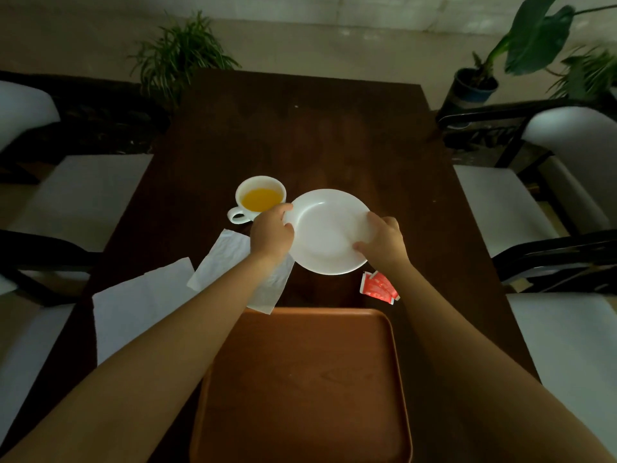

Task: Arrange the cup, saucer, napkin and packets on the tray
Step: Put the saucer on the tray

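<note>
A white saucer [329,228] sits mid-table, gripped at its left rim by my left hand [271,232] and at its right rim by my right hand [384,240]. Just left of it stands a white cup [260,198] holding orange liquid, handle toward me. A white napkin [233,262] lies under my left forearm, and a second, larger napkin [140,302] lies further left. Red packets [379,287] rest under my right wrist. The brown tray [307,385] lies bare at the table's near edge, between my forearms.
The dark wooden table [300,135] stretches away from me. White-cushioned dark chairs [500,202] flank it on both sides. Potted plants [474,85] stand on the floor beyond the far corners.
</note>
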Demonstrator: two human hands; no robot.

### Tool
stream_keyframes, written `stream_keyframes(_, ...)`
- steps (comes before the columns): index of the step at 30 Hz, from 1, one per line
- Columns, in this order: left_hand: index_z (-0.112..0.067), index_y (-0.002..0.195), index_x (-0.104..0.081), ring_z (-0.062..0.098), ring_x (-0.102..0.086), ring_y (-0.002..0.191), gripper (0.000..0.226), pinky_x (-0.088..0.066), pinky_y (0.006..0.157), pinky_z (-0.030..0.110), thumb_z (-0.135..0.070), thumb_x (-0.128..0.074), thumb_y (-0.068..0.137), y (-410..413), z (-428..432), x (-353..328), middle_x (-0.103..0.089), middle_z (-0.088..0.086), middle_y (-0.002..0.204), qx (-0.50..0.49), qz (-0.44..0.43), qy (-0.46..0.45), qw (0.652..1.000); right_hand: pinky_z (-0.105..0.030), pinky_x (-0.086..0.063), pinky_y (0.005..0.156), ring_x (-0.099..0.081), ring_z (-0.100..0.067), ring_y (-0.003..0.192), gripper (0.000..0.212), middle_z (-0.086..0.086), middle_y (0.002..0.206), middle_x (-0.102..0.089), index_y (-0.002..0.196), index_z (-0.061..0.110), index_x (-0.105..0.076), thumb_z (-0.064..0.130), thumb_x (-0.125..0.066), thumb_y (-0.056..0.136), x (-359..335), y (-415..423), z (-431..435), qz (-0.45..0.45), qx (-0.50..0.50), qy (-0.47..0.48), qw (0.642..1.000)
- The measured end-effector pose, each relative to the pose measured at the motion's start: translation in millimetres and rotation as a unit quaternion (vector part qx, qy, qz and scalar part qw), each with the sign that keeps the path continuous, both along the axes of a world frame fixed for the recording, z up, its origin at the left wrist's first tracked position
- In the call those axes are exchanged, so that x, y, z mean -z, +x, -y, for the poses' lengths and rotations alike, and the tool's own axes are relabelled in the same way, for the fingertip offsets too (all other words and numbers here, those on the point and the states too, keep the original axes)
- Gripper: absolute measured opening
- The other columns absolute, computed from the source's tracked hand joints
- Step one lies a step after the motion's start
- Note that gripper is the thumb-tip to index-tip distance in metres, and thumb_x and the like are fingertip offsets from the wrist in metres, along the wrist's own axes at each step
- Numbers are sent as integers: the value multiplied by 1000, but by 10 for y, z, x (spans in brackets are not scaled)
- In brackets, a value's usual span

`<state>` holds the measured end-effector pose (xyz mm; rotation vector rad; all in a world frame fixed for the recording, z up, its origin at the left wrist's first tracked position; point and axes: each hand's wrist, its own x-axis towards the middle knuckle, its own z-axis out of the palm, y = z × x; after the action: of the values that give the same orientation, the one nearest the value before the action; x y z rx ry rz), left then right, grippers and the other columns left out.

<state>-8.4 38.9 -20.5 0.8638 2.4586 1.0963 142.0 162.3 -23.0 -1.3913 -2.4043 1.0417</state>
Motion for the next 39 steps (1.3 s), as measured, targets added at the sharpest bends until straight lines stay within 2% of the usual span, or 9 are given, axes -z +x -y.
stream_keyframes(5, -10, 117, -61, 26, -57, 105, 37, -43, 84, 28, 2, -47, 85, 53, 122, -187, -63, 9, 117, -35, 18, 39, 998, -37, -42, 96, -37, -32, 125, 59, -13, 137, -36, 134, 12, -40, 11, -64, 80, -254, 56, 84, -14, -15, 14, 1000)
stream_keyframes(8, -11, 96, -67, 20, -51, 79, 24, -38, 58, 20, 0, -49, 84, 126, 294, -274, -58, -6, 78, -40, 3, 49, 998, -37, -42, 95, -37, -33, 124, 56, -13, 136, -36, 132, 11, -42, 11, -64, 80, -355, 89, 197, -21, -36, 16, 999)
stream_keyframes(10, -10, 90, -65, 19, -49, 75, 22, -34, 52, 21, 1, -48, 82, 168, 439, -318, -53, -3, 73, -38, -10, 31, 999, -35, -40, 93, -37, -34, 124, 56, -15, 135, -37, 131, 10, -43, 10, -63, 79, -391, 120, 308, -26, -55, 14, 998)
stream_keyframes(15, -5, 96, -65, 21, -54, 85, 21, -42, 70, 31, -1, -48, 84, 297, 916, -262, -64, 12, 93, -64, 12, -15, 998, -40, -40, 99, -41, -35, 121, 64, -18, 134, -38, 136, 9, -39, 10, -66, 78, -338, 214, 734, -15, -105, 5, 994)
stream_keyframes(21, -11, 92, -66, 14, -55, 77, 18, -38, 57, 20, -4, -52, 83, 549, 1657, -97, -62, 2, 82, -53, 36, -21, 998, -36, -36, 105, -36, -30, 127, 73, -12, 140, -31, 143, 10, -28, 18, -66, 81, -112, 388, 1280, 23, -163, -40, 985)
stream_keyframes(25, -9, 89, -65, 14, -55, 71, 21, -40, 55, 20, 2, -52, 77, 759, 2086, 74, -62, 4, 80, -71, 54, -32, 996, -39, -36, 106, -34, -28, 129, 76, -9, 143, -28, 144, 13, -25, 18, -67, 81, 50, 542, 1608, 39, -190, -78, 978)
stream_keyframes(31, -11, 108, -60, 16, -52, 86, 30, -40, 70, 26, -4, -58, 78, 1003, 2467, 354, -52, -2, 92, -94, 48, -95, 990, -47, -34, 107, -26, -29, 134, 75, -6, 147, -25, 144, 20, -24, 19, -67, 82, 265, 720, 1938, 72, -204, -109, 970)
stream_keyframes(35, -13, 114, -57, 19, -53, 94, 35, -41, 78, 28, -9, -60, 80, 1071, 2518, 453, -55, 9, 110, -95, 38, -127, 987, -46, -34, 108, -25, -28, 137, 78, -5, 150, -23, 145, 20, -21, 20, -67, 82, 359, 785, 2039, 90, -195, -106, 971)
stream_keyframes(39, -13, 116, -54, 21, -52, 97, 35, -41, 78, 28, -13, -60, 81, 1093, 2509, 480, -54, 12, 113, -85, 6, -145, 986, -46, -34, 108, -24, -28, 137, 78, -5, 150, -22, 145, 20, -20, 20, -67, 82, 406, 816, 2081, 92, -184, -106, 973)
